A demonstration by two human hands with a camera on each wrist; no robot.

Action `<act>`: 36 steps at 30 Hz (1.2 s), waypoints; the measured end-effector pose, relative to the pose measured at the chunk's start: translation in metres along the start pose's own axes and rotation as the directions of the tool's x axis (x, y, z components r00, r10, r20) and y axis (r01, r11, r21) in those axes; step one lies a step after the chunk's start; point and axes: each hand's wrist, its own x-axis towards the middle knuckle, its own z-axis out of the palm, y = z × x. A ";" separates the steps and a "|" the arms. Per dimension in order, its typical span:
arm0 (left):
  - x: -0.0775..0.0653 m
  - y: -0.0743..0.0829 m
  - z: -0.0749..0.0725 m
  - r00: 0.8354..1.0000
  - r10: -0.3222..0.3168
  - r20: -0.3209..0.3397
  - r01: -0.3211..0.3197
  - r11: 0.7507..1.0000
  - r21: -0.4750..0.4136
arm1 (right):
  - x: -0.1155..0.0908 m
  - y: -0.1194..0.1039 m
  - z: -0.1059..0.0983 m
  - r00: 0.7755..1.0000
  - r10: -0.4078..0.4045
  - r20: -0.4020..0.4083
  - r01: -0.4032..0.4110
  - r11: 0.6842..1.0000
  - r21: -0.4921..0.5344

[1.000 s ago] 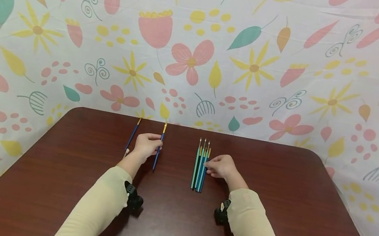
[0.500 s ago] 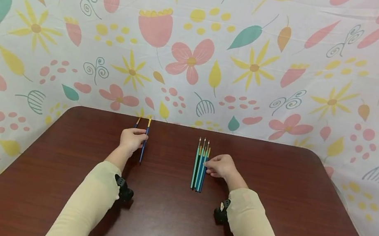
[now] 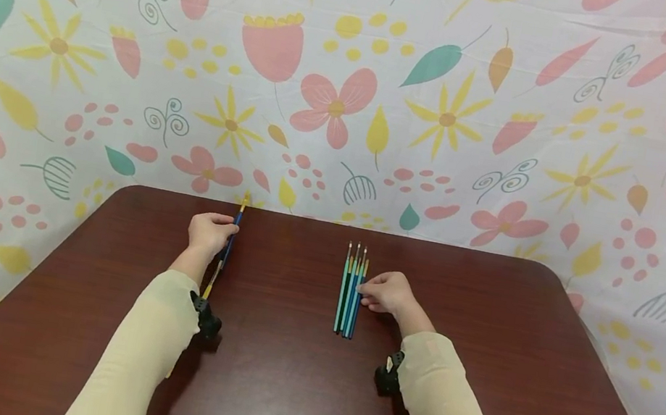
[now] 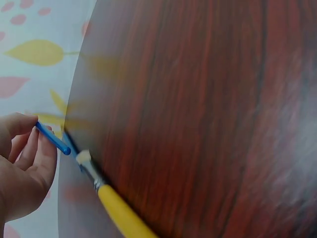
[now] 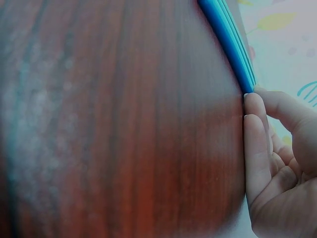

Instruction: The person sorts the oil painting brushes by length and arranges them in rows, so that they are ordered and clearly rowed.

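At the table's far left, my left hand [image 3: 208,231] pinches a blue paintbrush [image 4: 52,138] between thumb and fingers, its golden bristles pointing to the back edge. Below it in the left wrist view lie a yellow-handled paintbrush [image 4: 124,213] with pale bristles and, just beyond, another blue paintbrush [image 4: 71,144], partly hidden. A row of several blue and green paintbrushes [image 3: 348,298] lies side by side near the middle, bristles away from me. My right hand [image 3: 388,292] pinches the rightmost, dark blue paintbrush [image 5: 225,44] of that row with thumb and fingertip.
The dark red-brown table [image 3: 282,390] has rounded far corners and a glossy top. Behind it hangs a flower-printed cloth [image 3: 337,105], close to the back edge. Small black cameras [image 3: 207,319] sit on both wrists.
My left hand has carried the blue paintbrush leftward, from right of the lying brushes to over them. The right hand has stayed in place at the row.
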 end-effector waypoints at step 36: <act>0.022 -0.018 -0.002 0.995 0.010 -0.098 0.004 0.989 0.147 | 0.000 0.002 0.001 1.000 -0.010 -0.017 0.010 1.000 -0.004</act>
